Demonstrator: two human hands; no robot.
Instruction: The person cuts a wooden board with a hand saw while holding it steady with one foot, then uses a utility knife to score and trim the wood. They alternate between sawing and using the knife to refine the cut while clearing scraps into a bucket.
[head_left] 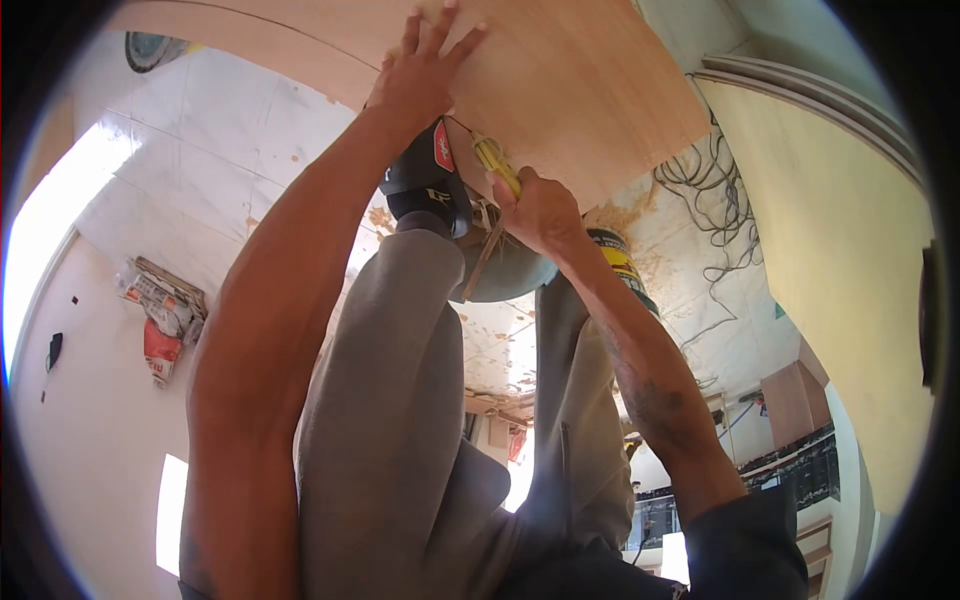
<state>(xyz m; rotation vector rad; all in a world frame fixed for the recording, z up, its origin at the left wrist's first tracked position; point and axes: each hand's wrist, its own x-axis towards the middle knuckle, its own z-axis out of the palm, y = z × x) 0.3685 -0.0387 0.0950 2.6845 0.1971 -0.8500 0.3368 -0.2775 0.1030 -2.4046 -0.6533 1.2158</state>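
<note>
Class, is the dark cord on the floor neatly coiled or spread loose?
Spread loose: the cord lies in uneven, overlapping loops beside the wooden board, with a strand trailing away.

"Clothes, quick. Top?"

"Black or very dark. Right sleeve (745, 545) is short, loose, ends on the upper arm. Left side, just a dark sliver at the frame edge."

"Legs?"

"Long trousers (380, 390), grey-beige, plain, roomy, creased at the knees. Thin dark line (566, 470) up one thigh, can't tell if cord or seam."

"Feet?"

"Left shoe (425, 180): black, red patch (444, 146) with pale lettering, too small to read. Yellowish logo (438, 195) near the ankle. Dark grey sock (422, 222) above."

"Body markings?"

"Tattoo-like marking (655, 403) on the right forearm, shape blurred."
</note>
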